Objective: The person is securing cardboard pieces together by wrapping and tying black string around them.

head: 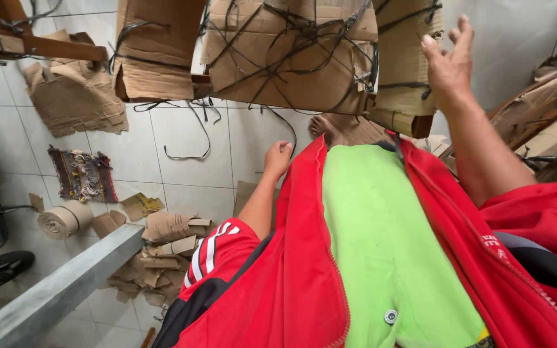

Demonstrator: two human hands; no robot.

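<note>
A: Nearest the camera?
B: Open red jacket (291, 277) over a bright green shirt (381, 245), white snap button low on the shirt.

A: Left hand?
B: Left hand (277, 158) down beside the jacket's edge, arm hanging straight from a red sleeve with white stripes. Fingers curled into a loose fist, thumb on top; nothing visibly held, though inside of the fist hidden.

A: Right hand?
B: Right hand (449, 61) raised high, forearm angled up from the red sleeve, back of the hand toward the camera. Fingers spread wide open, gripping nothing.

A: Relative to the cardboard?
B: Cardboard-wrapped frame (291, 55) bound with black straps, overhead at the top of the view. Right fingers against or just beside its right edge; contact hard to tell. Left fist well below it, apart.

A: Beyond the hands?
B: Bare foot (327, 129) on the white tiled floor (182, 154) under the frame. Loose black strap (191, 138) lying on the tiles. Left of that, grey metal beam (53, 293) slanting across, torn cardboard scraps (162, 248) beside it, brown paper tape roll (62, 219), small woven mat (82, 174). Farther back, a flattened cardboard sheet (72, 93). More wrapped pieces (549, 109) at far right.
</note>
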